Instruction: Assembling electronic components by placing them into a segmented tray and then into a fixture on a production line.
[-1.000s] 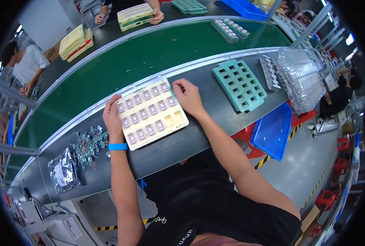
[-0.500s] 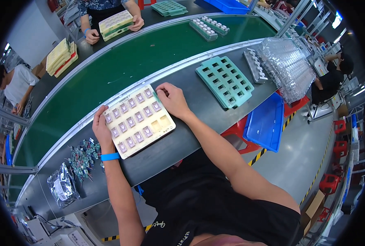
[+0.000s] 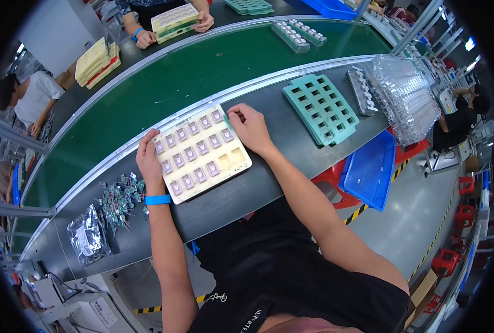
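Observation:
A cream tray (image 3: 205, 182) lies on the dark bench, holding rows of small clear-and-pinkish square pieces (image 3: 189, 154). Two pockets near its right corner show bare cream. My left hand (image 3: 150, 158) is closed along the tray's left edge, thumb side up, with a blue band on the wrist. At the upper right corner, my right hand (image 3: 250, 129) has its fingers curled against the tray's edge; its fingertips are partly hidden. Left of the tray sits a heap of small green circuit boards with wires (image 3: 120, 202), beside a silvery plastic bag (image 3: 88, 237).
A teal tray with square holes (image 3: 321, 110) lies to the right, then stacked clear plastic trays (image 3: 405, 94). Below them is a blue bin (image 3: 369, 172). Beyond the bench runs a green conveyor belt (image 3: 225, 72); a co-worker across it holds a similar cream tray (image 3: 175, 21).
The whole view has shifted and turned slightly, so the scene sits further right. Both my hands keep their places on the cream tray, which shows no clear movement on the bench.

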{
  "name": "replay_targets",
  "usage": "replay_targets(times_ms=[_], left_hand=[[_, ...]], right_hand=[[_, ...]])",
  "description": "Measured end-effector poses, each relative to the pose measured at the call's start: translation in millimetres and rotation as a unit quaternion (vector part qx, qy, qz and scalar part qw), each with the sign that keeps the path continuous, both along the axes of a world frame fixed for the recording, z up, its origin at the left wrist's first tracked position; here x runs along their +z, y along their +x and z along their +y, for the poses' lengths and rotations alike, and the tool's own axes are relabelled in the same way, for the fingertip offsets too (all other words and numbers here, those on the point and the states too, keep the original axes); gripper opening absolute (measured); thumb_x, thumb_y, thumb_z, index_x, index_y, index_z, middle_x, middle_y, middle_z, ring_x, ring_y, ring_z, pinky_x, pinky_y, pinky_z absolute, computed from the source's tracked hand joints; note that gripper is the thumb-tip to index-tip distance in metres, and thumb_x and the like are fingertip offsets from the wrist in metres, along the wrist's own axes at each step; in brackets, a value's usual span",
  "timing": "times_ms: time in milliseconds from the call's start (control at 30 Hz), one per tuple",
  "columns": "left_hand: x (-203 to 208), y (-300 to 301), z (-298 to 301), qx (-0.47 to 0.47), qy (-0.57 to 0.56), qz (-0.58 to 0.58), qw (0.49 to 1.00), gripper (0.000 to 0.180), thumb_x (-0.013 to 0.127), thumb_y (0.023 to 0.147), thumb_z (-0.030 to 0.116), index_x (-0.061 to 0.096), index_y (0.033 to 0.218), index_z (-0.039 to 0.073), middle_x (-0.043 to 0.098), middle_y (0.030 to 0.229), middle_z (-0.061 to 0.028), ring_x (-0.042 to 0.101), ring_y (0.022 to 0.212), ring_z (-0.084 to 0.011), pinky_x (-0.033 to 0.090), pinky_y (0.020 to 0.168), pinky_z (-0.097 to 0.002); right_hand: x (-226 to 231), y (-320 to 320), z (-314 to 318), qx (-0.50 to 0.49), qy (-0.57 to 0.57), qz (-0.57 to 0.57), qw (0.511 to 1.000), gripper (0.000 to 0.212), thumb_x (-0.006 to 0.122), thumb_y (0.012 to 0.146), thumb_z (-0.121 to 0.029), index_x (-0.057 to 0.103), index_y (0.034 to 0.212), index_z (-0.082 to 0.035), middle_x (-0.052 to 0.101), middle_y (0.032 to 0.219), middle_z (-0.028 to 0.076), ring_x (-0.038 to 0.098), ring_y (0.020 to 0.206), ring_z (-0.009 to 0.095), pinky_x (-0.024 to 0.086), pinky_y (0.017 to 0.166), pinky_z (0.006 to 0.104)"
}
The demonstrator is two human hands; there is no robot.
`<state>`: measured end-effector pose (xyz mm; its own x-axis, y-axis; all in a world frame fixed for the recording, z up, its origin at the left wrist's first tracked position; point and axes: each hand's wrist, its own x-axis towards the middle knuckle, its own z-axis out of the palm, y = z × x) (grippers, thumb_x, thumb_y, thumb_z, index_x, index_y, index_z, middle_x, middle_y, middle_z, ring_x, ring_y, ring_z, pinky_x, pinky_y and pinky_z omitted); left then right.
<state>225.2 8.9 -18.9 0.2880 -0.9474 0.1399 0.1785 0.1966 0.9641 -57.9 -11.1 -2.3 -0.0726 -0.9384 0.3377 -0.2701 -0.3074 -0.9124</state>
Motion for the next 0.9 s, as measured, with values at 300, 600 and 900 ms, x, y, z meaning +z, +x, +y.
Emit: replay_targets(times_ms=[300,600,900], left_hand=[[1.1,-0.3,-2.2,-0.002,-0.001,0.011,1.000,0.032,0.045,0.100,0.005,0.061,0.125,-0.005,0.064,0.124,-0.0152,0.060,0.114,-0.0214,0.046,0.099,-0.0312],[6.3,1.5,5.4,0.011,0.022,0.000,1.000,0.033,0.045,0.101,0.006,0.060,0.128,-0.004,0.064,0.124,-0.0158,0.061,0.112,-0.0203,0.048,0.098,-0.0308],[5.0,2.1,12.8,0.032,0.051,-0.014,0.998,0.032,0.045,0.102,0.007,0.059,0.128,-0.006,0.064,0.125,-0.0176,0.062,0.113,-0.0211,0.047,0.100,-0.0314]], right_hand=[[0.6,0.0,-3.7,0.008,0.009,-0.003,1.000,0.017,0.060,0.092,-0.014,0.067,0.097,0.001,0.069,0.089,0.014,0.066,0.073,0.020,0.052,0.068,0.0318],[37.3,-129.8,-153.0,-0.164,-0.118,0.310,0.929,0.037,0.066,0.086,-0.031,0.068,0.105,0.001,0.068,0.102,0.020,0.066,0.097,0.035,0.052,0.085,0.0438],[29.1,-218.6,-290.1,-0.219,0.167,0.467,0.840,0.086,0.072,0.075,-0.055,0.047,0.141,-0.006,0.060,0.131,0.023,0.059,0.120,0.040,0.049,0.099,0.0478]])
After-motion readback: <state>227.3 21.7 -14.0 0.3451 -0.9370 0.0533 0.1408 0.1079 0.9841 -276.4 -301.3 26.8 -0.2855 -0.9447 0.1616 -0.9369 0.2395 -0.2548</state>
